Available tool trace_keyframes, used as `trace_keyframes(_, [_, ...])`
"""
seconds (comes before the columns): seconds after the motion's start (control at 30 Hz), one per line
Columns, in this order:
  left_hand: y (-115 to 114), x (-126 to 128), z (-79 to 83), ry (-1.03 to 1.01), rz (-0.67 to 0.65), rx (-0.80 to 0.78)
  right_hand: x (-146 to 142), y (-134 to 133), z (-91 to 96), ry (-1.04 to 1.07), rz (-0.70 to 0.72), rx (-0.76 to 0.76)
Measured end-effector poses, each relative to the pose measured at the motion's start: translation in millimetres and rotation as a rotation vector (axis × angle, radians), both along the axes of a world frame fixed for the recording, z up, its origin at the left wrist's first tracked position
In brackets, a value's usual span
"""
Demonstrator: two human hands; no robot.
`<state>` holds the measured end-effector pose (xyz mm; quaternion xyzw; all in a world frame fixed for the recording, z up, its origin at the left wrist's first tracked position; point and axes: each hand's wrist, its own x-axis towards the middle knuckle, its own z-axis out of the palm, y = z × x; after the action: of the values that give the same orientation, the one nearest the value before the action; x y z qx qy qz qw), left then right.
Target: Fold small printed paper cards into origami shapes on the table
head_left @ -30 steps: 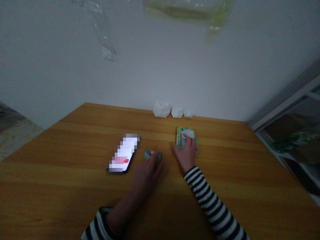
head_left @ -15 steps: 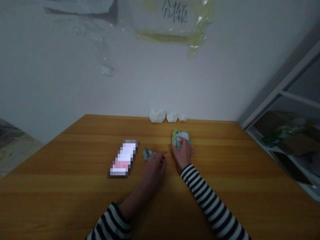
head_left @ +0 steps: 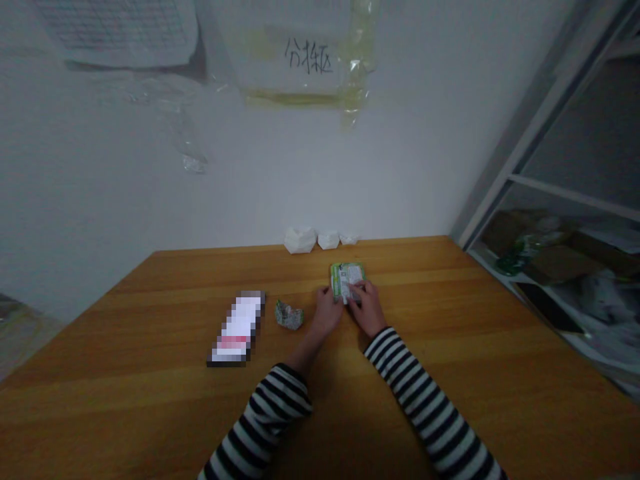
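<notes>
A flat green-and-white printed packet [head_left: 347,272] lies on the wooden table in front of me. My left hand [head_left: 328,312] is at its lower left corner, fingers closed on the edge. Across the lower right part of the packet rests my right hand [head_left: 367,311], its fingers bent and gripping that side. The fingertips partly cover the packet's near edge. Left of my left hand sits a crumpled piece of green-and-grey printed wrapping [head_left: 289,316], touched by neither hand.
A phone [head_left: 237,330] with a blurred, lit screen lies on the left of the table [head_left: 150,373]. Three white crumpled paper lumps [head_left: 301,241] line the wall edge. To the right, a shelf holds cardboard [head_left: 560,260], a green bottle [head_left: 510,263] and a dark flat panel [head_left: 547,308].
My left hand has left the crumpled wrapping and moved right to the packet's corner. The right hand stays on the packet. The camera view has shifted slightly.
</notes>
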<state>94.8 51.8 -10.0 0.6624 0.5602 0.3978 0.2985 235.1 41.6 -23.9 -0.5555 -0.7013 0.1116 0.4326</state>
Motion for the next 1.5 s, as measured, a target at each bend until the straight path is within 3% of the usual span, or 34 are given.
trace_keyframes(0.23, [-8, 4, 2.9, -0.061, 0.077, -0.014, -4, 0, -4.5, -0.107, 0.066, 0.031])
trace_keyframes(0.8, [4, -5, 9.1, -0.361, -0.014, -0.069, 6, 8, 1.4, 0.286, 0.117, -0.054])
trace_keyframes(1.5, [2, 1, 8.1, -0.473, 0.011, -0.061, 7, 11, -2.1, 0.357, 0.121, -0.038])
